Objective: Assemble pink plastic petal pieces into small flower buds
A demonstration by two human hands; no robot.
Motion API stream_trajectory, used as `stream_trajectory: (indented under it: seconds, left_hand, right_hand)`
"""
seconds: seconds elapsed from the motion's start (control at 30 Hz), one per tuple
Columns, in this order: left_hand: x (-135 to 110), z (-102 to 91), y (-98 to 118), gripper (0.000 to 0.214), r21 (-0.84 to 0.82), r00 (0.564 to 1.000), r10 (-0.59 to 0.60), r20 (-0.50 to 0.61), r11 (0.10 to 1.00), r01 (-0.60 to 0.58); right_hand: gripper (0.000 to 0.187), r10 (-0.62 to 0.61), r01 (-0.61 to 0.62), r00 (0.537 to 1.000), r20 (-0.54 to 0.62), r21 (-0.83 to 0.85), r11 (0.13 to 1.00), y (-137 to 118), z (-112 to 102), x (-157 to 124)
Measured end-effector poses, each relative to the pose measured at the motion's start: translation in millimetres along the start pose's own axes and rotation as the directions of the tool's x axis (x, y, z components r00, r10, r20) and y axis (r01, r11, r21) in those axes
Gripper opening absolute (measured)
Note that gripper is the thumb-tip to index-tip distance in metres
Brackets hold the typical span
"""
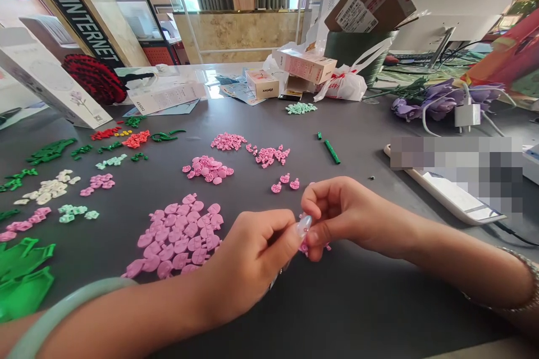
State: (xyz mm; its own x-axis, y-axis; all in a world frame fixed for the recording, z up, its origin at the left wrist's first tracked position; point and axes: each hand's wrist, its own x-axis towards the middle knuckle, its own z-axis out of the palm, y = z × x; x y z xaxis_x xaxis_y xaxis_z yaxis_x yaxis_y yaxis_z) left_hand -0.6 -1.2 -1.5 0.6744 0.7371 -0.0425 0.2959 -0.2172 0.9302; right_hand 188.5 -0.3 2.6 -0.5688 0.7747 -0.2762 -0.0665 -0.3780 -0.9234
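My left hand (pixel 263 258) is closed in a pinch, thumb and fingertips meeting those of my right hand (pixel 343 216), which is closed as well. Between the fingertips a small pink plastic piece (pixel 302 216) shows in part; its shape is mostly covered. Below the right fingertips more pink pieces (pixel 327 247) peek out on the dark table. A big pile of flat pink petal-like pieces (pixel 181 235) lies left of my left hand. Just beyond my hands sit several small round pink pieces (pixel 285 179).
Farther back are piles of small pink parts (pixel 228 141), mint pieces (pixel 301 107) and a green rod (pixel 332 151). Green, red and cream pieces (pixel 53 188) spread on the left beside large green leaves (pixel 25 280). A phone (pixel 455 196) and purple flowers (pixel 438 101) lie right.
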Motion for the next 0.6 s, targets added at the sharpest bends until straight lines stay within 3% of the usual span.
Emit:
stream_trajectory:
  seconds: [0.2, 0.4, 0.6]
  left_hand:
    - [-2.5, 0.2, -0.6, 0.035, -0.006, 0.998, 0.026, 0.057, 1.000, -0.025]
    - [-0.2, 1.6, -2.5, 0.037, -0.008, 0.998, -0.046, -0.046, 0.999, 0.046]
    - [-1.8, 3.9, -2.1, 0.037, -0.007, 0.990, -0.036, -0.138, 0.999, 0.035]
  right_hand:
    - [0.036, 0.017, -0.017, 1.000, 0.004, 0.003, 1.000, 0.3, 2.3, -0.3]
    - [0.039, -0.051, 0.049, 0.995, -0.081, -0.037, 0.998, -0.6, 5.7, 2.3]
    - [0.041, -0.122, 0.117, 0.985, -0.123, -0.051, 0.992, 1.5, 14.7, 2.0]
